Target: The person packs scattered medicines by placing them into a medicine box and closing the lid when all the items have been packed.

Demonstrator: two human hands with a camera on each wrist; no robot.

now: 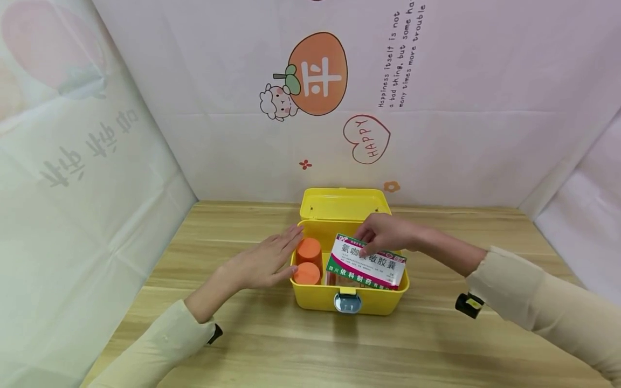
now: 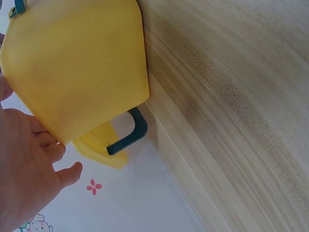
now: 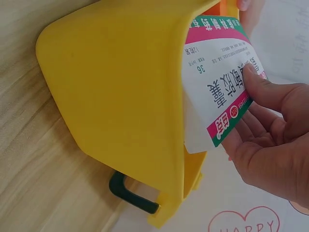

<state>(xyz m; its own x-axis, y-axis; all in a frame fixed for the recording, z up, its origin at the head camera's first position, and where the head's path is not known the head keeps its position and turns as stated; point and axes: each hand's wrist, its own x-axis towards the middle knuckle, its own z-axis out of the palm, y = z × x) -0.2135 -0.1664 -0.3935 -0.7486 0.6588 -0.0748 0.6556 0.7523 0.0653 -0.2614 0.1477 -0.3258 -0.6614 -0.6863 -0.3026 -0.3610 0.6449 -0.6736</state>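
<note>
A yellow lidded case (image 1: 373, 302) stands on the table with its lid (image 1: 344, 203) tipped back. My right hand (image 1: 385, 234) pinches a white, green and magenta medicine box (image 1: 366, 264), thumb on its printed face. That box sits tilted in the right part of the case, its lower edge inside the front wall. Two orange-capped bottles (image 1: 309, 250) stand in the left part. My left hand (image 1: 267, 261) rests at the left rim with fingers extended; in the left wrist view its fingertips touch the case's edge. What lies under the medicine box is mostly hidden.
A grey clasp (image 1: 347, 303) hangs on the case's front. A dark green handle (image 3: 133, 193) sticks out near the back of the case in the wrist views. Behind the wooden table (image 1: 233, 231) hangs a printed white cloth (image 1: 233, 156), with more cloth at both sides.
</note>
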